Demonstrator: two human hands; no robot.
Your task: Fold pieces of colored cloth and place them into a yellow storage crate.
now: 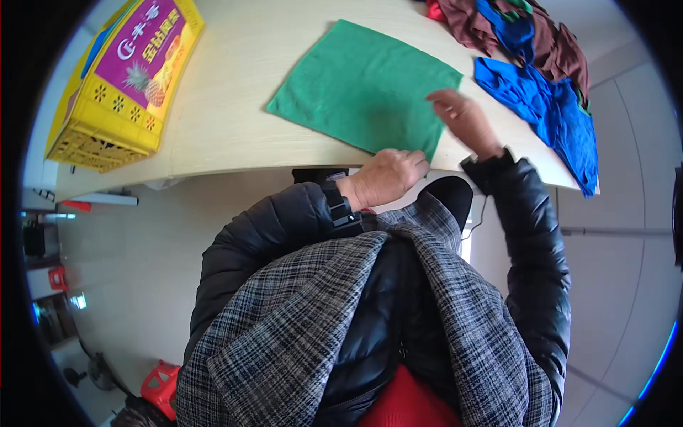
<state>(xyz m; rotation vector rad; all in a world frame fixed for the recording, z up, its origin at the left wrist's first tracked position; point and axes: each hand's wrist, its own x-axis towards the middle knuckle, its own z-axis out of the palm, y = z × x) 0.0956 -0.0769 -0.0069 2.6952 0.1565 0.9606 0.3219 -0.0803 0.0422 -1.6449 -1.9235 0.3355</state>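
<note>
A green cloth [363, 85] lies spread flat on the pale table, roughly square, with a few soft creases. My left hand [388, 176] is closed at its near right corner, by the table's front edge, and pinches the fabric there. Above the cloth's right edge hovers my right hand [466, 122], slightly blurred. Its fingers are loosely bent and apart, with nothing seen in them.
A yellow crate [117, 121] with a purple printed panel stands at the table's left end. To the right lie a crumpled blue cloth [533, 99] and a heap of brown cloths [562, 53]; the blue one hangs over the table [228, 107] edge.
</note>
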